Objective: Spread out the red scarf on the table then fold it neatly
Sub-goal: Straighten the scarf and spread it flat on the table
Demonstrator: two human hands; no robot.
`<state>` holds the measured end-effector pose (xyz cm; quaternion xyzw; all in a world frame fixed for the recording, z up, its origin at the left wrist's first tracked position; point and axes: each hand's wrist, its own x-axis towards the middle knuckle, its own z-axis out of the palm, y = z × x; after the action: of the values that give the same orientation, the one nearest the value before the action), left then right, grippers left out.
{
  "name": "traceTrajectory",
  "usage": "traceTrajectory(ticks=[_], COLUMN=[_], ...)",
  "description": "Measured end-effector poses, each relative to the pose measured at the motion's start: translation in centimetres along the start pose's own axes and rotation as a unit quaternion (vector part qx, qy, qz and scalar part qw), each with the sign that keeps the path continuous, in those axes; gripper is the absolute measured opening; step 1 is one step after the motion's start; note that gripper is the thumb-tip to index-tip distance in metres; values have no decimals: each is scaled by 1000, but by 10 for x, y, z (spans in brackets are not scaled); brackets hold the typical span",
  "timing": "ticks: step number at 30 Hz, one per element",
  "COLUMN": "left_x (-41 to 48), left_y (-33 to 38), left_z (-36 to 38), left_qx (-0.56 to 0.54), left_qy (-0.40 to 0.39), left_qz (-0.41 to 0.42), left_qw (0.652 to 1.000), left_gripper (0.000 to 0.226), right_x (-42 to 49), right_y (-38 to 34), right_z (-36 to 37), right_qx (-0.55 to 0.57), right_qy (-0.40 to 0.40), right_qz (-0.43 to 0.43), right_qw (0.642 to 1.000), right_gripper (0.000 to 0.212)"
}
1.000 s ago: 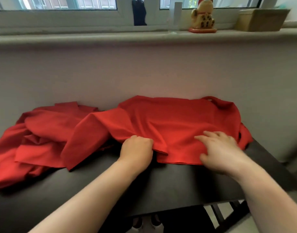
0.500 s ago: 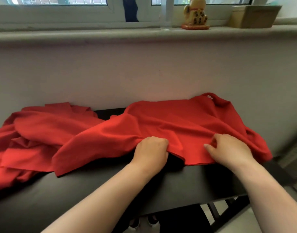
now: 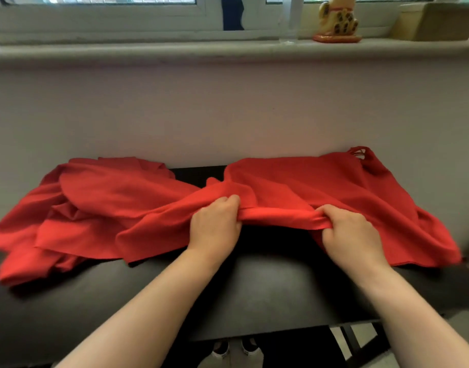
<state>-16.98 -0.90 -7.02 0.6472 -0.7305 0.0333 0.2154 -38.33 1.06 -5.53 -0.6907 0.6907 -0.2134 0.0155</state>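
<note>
The red scarf [image 3: 302, 181] lies rumpled across the black table [image 3: 267, 293], bunched in folds at the left and flatter at the right, with fringe showing at its far right corner. My left hand [image 3: 214, 224] grips the scarf's near edge at the middle, fingers curled over the cloth. My right hand [image 3: 350, 229] grips the same edge a little to the right. The edge between both hands is gathered into a taut roll lifted slightly off the table.
A grey wall rises directly behind the table. On the window sill [image 3: 175, 49] above stand a golden cat figurine [image 3: 337, 22] and a cardboard box [image 3: 437, 21]. The table's near edge and right end are close; shoes [image 3: 236, 351] show below.
Both hands have closed on the scarf's near edge and come nearer each other, bunching the cloth between them. The right part of the scarf has shifted right and toward me.
</note>
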Motion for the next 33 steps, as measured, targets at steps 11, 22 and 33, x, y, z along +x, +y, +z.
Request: traceTrajectory(ticks=[11,22,33], left_x=[6,62,105], left_y=[16,-62,-82], left_z=[-39,-25,-28], left_qx=[-136,57,16], left_qy=[-95,-187,43], left_qz=[111,-11,-89], left_qw=[980,981,995], left_gripper=[27,46,31], right_x=[3,10,10], right_y=[-41,-32,-38], right_z=[18,18,27], right_qx=[81,6,15], right_qy=[20,-113,-77], right_qz=[-167,-153,-95], right_qw=[982,982,992], right_gripper=[36,38,34])
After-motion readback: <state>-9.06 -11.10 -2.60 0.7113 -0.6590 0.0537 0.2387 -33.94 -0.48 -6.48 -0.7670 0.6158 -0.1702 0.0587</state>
